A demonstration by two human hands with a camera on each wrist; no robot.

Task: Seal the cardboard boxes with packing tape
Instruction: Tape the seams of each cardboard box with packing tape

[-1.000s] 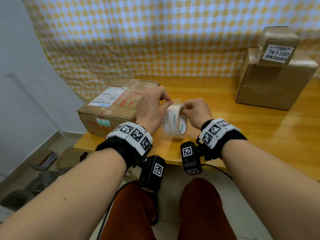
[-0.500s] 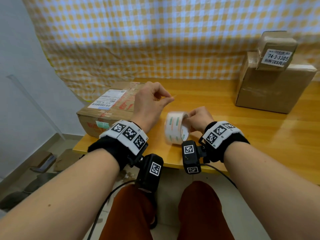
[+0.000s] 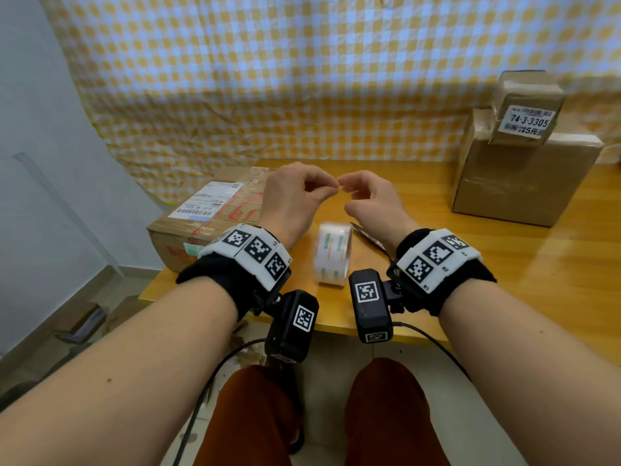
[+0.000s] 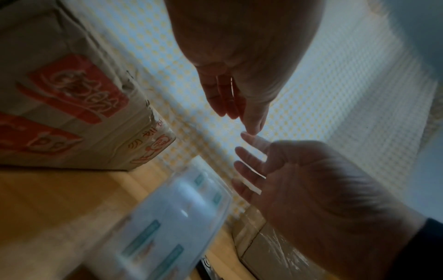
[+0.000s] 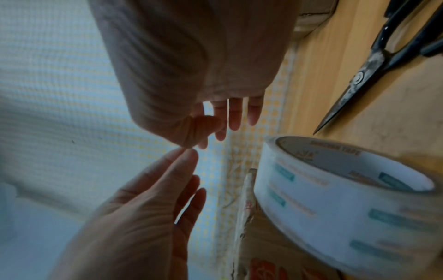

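"74-3-3305" is printed on a white label (image 3: 525, 122) on the small box (image 3: 527, 99), which sits on the big box (image 3: 524, 183). Under the number, "5元" can be read beside a barcode. On the inner core of the tape roll (image 5: 340, 191), "TAPE" is legible; the word before it is blurred. A shipping label (image 3: 205, 205) with barcodes lies on the flat box (image 3: 215, 227) left of the roll, its text too small to read. Red printed characters on that box's side (image 4: 79, 91) cannot be made out.
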